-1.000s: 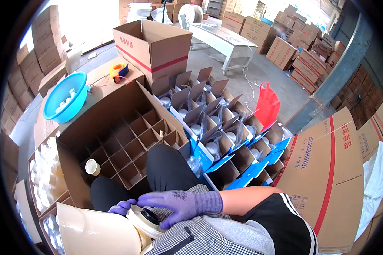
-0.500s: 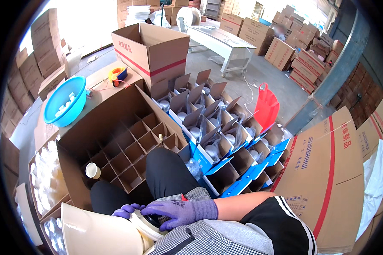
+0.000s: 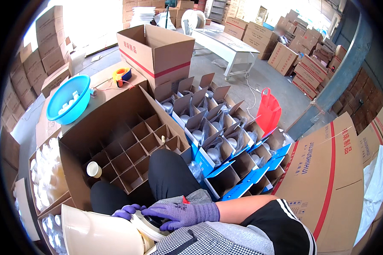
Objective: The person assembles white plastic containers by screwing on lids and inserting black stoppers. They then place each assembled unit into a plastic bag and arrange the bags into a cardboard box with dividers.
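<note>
Both my hands wear purple gloves, low in the view near my lap. The fingers of my left hand [image 3: 130,211] are curled over the edge of a cream-coloured rounded piece [image 3: 145,229]; the rest of that hand is hidden. My right hand [image 3: 181,214] lies over the same piece, fingers bent around a dark, shiny round part [image 3: 155,221] in it. What kind of thing this is, I cannot make out. Just left of it stands a large cream bucket-like container [image 3: 100,231], cut off by the lower edge. My knees reach into a divided carton [image 3: 78,146] ahead.
A small cream cup [image 3: 94,169] sits in the carton. Right of it, blue-edged boxes [image 3: 232,172] hold plastic-wrapped items. A blue basin [image 3: 83,102] with white pieces and a tape dispenser [image 3: 121,75] lie behind. A red bag [image 3: 269,112] and large flat cartons [image 3: 317,178] are at right.
The surroundings have shifted slightly rightward in the view. My hands stay in nearly the same pose on the cream piece.
</note>
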Motion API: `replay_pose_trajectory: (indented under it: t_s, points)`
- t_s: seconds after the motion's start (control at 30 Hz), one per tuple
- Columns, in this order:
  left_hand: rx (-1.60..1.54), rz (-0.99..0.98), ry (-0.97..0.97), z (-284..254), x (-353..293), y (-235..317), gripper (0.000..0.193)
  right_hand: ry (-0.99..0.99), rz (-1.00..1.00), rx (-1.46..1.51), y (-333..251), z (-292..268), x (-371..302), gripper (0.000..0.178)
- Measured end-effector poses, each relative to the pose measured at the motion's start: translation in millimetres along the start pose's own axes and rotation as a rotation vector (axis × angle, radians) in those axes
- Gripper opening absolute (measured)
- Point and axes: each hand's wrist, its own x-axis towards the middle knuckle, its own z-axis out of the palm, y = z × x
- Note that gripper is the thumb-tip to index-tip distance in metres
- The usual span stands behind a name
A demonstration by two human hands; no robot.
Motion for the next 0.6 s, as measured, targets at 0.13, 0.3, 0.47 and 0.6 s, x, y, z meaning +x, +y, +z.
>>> replay_pose_trajectory:
  t_s: [0.13,0.3,0.47,0.6]
  points:
    - [0.038,-0.202,-0.097,-18,-7,9,0.033,0.024,0.071,0.084,-5,7,-5,0.068]
    - [0.083,-0.275,-0.109,-7,-1,23,0.032,-0.106,0.336,0.199,-5,5,11,0.056]
    - [0.179,0.096,-0.241,-11,14,-2,0.035,-0.248,0.345,-0.032,-10,-15,22,0.053]
    - [0.192,0.321,-0.279,-33,16,-5,0.038,-0.04,-0.083,-0.045,-7,-16,11,0.081]
